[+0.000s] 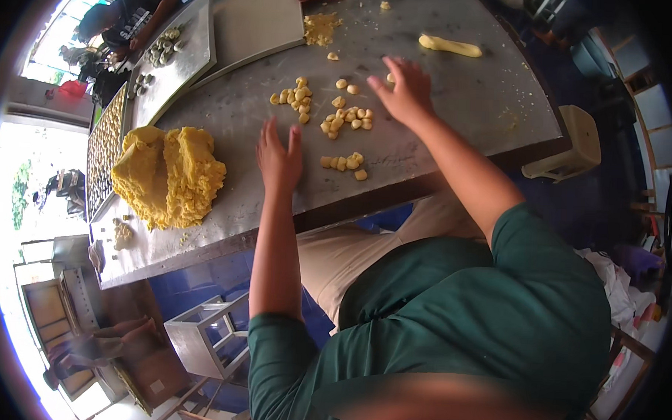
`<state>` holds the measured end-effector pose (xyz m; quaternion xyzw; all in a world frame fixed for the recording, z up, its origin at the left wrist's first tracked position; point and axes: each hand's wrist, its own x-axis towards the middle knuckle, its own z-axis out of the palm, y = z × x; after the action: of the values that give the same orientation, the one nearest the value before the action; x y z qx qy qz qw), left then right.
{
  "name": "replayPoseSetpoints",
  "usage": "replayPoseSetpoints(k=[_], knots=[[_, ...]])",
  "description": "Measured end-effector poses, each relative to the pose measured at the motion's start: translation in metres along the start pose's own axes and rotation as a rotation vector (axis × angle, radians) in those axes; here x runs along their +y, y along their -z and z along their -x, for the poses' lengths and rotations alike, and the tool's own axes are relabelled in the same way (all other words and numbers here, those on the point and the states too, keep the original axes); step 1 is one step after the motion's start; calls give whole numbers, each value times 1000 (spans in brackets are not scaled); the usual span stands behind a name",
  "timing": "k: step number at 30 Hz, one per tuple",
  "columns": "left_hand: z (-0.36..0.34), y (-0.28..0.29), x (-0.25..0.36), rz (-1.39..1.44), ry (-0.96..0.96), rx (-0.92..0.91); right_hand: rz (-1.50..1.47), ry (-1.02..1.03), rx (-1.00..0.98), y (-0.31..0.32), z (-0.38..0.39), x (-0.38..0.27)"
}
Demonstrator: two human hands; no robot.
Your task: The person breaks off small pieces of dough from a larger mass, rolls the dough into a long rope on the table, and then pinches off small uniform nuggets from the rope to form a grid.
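Note:
My left hand (279, 160) is open on or just over the steel table (485, 97), right of a large yellow dough mass (167, 178). My right hand (405, 92) has its fingers spread farther back, beside a small dough piece (390, 78) partly hidden by it. Small cut pieces lie in groups: a cluster (296, 97) beyond my left hand, another (346, 122) between my hands, and a short row (341, 163) nearer the edge. A pale dough roll (449, 46) rests at the back right.
Metal trays (250, 25) and a tray of small items (103, 146) line the left and back. A co-worker (128, 25) bends over the far left end. A plastic stool (579, 141) stands at the right, a metal frame (206, 335) below the table.

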<state>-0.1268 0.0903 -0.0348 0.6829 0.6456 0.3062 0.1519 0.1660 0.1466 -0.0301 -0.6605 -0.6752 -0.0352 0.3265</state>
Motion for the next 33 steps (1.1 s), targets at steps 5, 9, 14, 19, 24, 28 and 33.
replayPoseSetpoints(k=[5, 9, 14, 19, 24, 28, 33], knots=[[-84, -23, -22, -173, 226, 139, -253, 144, -52, -45, 6, -39], [-116, -38, 16, 18, 51, -109, -529, 173, -184, -55, -20, -60], [-100, -35, 30, 671, 299, -206, -627, 173, -303, -66, -43, -69], [-37, -19, 35, 1072, 87, -152, -923, 152, -533, -33, -4, -66], [18, -16, 64, 622, 8, 89, -859, 161, -419, -4, 18, -60], [38, -21, 88, 264, -30, 32, -633, 363, -320, -8, 40, -54], [65, -23, 100, 450, 136, 140, -1121, 83, -259, 35, 71, -70]])
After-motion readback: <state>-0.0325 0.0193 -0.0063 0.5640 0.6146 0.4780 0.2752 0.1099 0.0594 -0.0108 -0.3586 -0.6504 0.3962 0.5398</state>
